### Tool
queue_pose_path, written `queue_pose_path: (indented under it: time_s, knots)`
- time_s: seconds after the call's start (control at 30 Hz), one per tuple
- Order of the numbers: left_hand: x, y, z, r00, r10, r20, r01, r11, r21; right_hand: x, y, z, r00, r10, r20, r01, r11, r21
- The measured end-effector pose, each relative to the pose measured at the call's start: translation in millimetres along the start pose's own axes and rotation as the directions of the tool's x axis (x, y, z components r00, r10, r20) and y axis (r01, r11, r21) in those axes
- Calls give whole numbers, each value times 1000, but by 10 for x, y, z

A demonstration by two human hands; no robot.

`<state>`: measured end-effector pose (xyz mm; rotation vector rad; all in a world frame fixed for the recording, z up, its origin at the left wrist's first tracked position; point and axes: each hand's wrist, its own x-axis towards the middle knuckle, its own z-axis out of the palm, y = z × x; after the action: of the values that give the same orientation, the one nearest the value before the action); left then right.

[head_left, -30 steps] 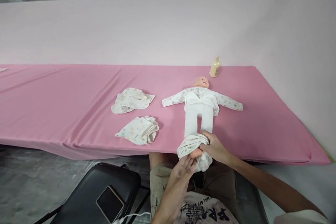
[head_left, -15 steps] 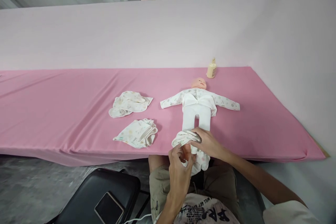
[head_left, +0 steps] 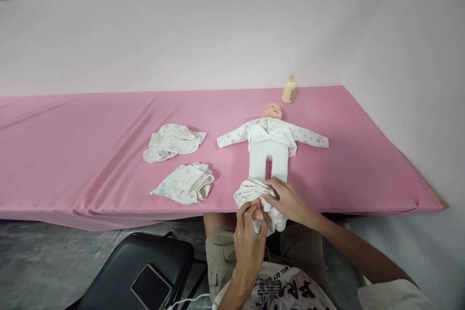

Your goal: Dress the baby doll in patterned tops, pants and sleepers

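Observation:
A baby doll [head_left: 271,110] lies on its back at the table's front edge, its feet toward me. It wears a patterned long-sleeved top [head_left: 308,139] and white trousers [head_left: 257,155]. Patterned baby trousers [head_left: 247,193] are bunched around its lower legs, part hanging over the edge. My right hand [head_left: 285,198] pinches their gathered cloth between thumb and fingers. Below it, my left hand [head_left: 249,235] has its fingers curled around the doll's bare foot [head_left: 257,209], at the cloth's opening; the fingertips are partly hidden.
Two crumpled patterned cloths, one farther [head_left: 174,141] and one nearer [head_left: 187,183], lie left of the doll on the pink tablecloth [head_left: 72,155]. A pump bottle [head_left: 289,91] stands behind its head. A black chair [head_left: 145,247] at lower left bears a phone [head_left: 151,286].
The view has tilted down slightly. More of the foot shows between my fingers at the cloth's opening. Both hands keep nearly the same hold.

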<state>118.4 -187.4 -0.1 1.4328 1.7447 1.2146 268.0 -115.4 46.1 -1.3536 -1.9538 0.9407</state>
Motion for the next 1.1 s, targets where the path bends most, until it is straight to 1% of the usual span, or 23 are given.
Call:
queue_pose_path:
  time_s: [0.1, 0.2, 0.27, 0.33, 0.4, 0.47, 0.53, 0.6, 0.63, 0.67, 0.7, 0.73, 0.77, 0.8, 0.83, 0.87, 0.9, 0.93, 0.97, 1.03, 1.1]
  knots:
    - [-15, -21, -19, 1000, 17, -2, -17, 1000, 21, -57, 27, 5, 1000, 5, -1, -5, 1000, 11]
    - [-15, -55, -60, 999, 34, -3, -34, 999, 34, -226, 96, 33, 998, 41, -37, -40, 998, 41]
    - [-1, -79, -103, 1000, -4, 5, 4, 999, 33, -403, 170, 78, 990, 103, -92, -94, 991, 96]
    - [22, -95, -146, 998, -60, 13, 60, 997, 49, -598, 259, 152, 973, 189, -134, -165, 972, 169]
    - [45, -95, -176, 998, -61, 19, 59, 996, 72, -766, 350, 254, 953, 261, -155, -225, 950, 214]
    - [51, -80, -188, 1000, 11, 24, -13, 995, 97, -878, 431, 370, 945, 286, -157, -247, 942, 228]
    - [34, -50, -191, 994, 113, -3, -112, 982, 152, -930, 486, 469, 950, 272, -151, -233, 944, 233]
    - [4, 3, -202, 970, 237, -54, -220, 951, 218, -943, 502, 506, 960, 240, -146, -203, 952, 229]
    - [-5, 44, -214, 945, 321, -60, -298, 924, 241, -944, 494, 489, 965, 221, -141, -186, 956, 228]
    - [-4, 100, -229, 908, 416, -39, -394, 883, 254, -943, 474, 444, 971, 199, -130, -165, 958, 233]
    - [15, 172, -248, 858, 514, 16, -500, 827, 256, -941, 443, 373, 978, 174, -111, -143, 959, 247]
    - [54, 261, -265, 793, 600, 106, -605, 756, 248, -935, 402, 282, 985, 148, -89, -120, 956, 269]
    - [114, 366, -280, 715, 663, 221, -699, 678, 227, -922, 352, 176, 990, 124, -66, -99, 949, 300]
    - [196, 483, -290, 637, 685, 354, -767, 612, 194, -901, 295, 66, 993, 106, -50, -84, 940, 332]
    - [294, 606, -293, 564, 664, 491, -806, 572, 152, -869, 233, -40, 995, 91, -39, -71, 928, 366]
    - [403, 728, -289, 499, 609, 616, -815, 571, 96, -829, 169, -135, 997, 74, -22, -59, 913, 403]
    - [515, 842, -280, 449, 527, 722, -789, 612, 45, -781, 105, -212, 999, 54, -4, -46, 898, 437]
    - [623, 942, -269, 410, 426, 806, -740, 672, 22, -731, 46, -272, 999, 43, 8, -41, 888, 459]
    - [722, 1023, -258, 392, 322, 862, -678, 734, 34, -683, -5, -314, 999, 44, 5, -41, 886, 462]
    - [882, 1121, -252, 385, 151, 910, -538, 839, 88, -609, -72, -360, 995, 83, -58, -51, 902, 428]
    - [992, 1140, -276, 374, 66, 925, -375, 923, 86, -585, -82, -381, 981, 120, -153, -53, 922, 383]
